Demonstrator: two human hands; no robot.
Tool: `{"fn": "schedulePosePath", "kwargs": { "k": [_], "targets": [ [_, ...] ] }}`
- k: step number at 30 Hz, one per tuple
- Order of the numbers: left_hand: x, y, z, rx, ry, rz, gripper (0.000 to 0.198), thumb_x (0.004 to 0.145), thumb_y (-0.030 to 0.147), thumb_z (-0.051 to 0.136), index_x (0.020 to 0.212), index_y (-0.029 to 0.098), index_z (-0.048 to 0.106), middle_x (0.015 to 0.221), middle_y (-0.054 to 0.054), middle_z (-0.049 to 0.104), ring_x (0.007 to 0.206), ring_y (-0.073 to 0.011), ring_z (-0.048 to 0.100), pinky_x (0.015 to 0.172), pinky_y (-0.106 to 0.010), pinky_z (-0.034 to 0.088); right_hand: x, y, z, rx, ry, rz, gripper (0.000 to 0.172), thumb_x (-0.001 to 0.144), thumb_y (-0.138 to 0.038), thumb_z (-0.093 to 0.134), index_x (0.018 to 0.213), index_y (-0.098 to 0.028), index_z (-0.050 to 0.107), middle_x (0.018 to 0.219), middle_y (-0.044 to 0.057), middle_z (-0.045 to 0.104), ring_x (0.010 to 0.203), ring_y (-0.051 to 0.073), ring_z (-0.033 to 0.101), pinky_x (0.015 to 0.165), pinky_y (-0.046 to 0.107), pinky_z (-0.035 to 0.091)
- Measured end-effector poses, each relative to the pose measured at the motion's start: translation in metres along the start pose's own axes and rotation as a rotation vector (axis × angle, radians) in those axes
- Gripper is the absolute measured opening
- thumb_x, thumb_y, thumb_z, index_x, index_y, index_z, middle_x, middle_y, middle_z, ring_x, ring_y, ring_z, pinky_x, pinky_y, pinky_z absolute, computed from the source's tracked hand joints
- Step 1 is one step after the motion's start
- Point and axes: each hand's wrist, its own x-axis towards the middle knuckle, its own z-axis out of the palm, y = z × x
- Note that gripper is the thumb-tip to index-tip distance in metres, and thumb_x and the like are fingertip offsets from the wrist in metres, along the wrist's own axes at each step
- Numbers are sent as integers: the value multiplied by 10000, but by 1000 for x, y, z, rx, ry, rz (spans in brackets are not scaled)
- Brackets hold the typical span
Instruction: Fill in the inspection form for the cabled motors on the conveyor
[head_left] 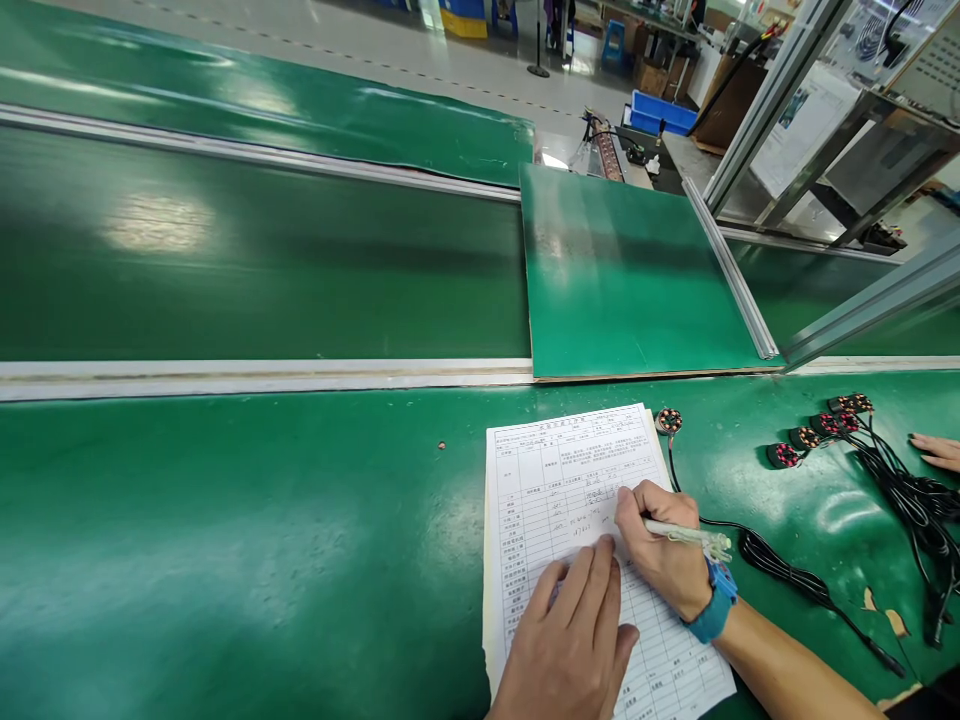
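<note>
A printed paper form (570,470) with a table of rows lies on the green bench (240,540) at the lower middle. My right hand (660,550) is closed round a pale pen (686,535), its tip resting on the form's handwritten rows. A blue wrist strap (716,600) circles that wrist. My left hand (570,640) lies flat on the lower part of the form with its fingers stretched out, pressing the sheet down.
Several small round parts with red and orange dots (817,430) on black cables (915,500) lie to the right. Another person's fingers (937,450) touch the bench at the right edge. A green board (630,270) and conveyor belt (225,260) lie beyond.
</note>
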Motion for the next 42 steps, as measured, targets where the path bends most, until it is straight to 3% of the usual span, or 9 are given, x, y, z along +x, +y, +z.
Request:
{"fn": "schedulePosePath", "kwargs": {
  "k": [15,24,36,42],
  "targets": [
    [1,-1,1,14,5,4,402,1043,286,381,1119,59,705,1216,-141,727,1126,-268,608,954,-419,391,-4,5,0,17,5,37,463,1003,-282,507,596,-204,300,533,-78,244,489,76,222,475,247,222],
    [-2,-1,3,28,32,2,430,1048,310,361,1078,73,718,1182,-130,740,1101,-258,612,954,-413,389,-3,8,-2,18,9,80,478,1009,-343,510,567,-198,399,496,-65,374,462,76,314,489,248,269],
    [-3,-2,2,13,-45,0,415,1042,325,383,1131,80,706,1270,-121,710,1151,-260,589,969,-413,380,0,8,-3,38,-28,57,476,1006,-322,511,582,-205,328,510,-75,289,470,74,271,478,251,241],
    [-3,-1,1,15,-33,3,410,1038,320,395,1126,68,706,1271,-132,707,1156,-269,585,964,-421,383,0,7,-4,33,-24,61,464,1001,-309,508,576,-204,354,512,-71,317,477,75,276,482,252,245]
  ]
}}
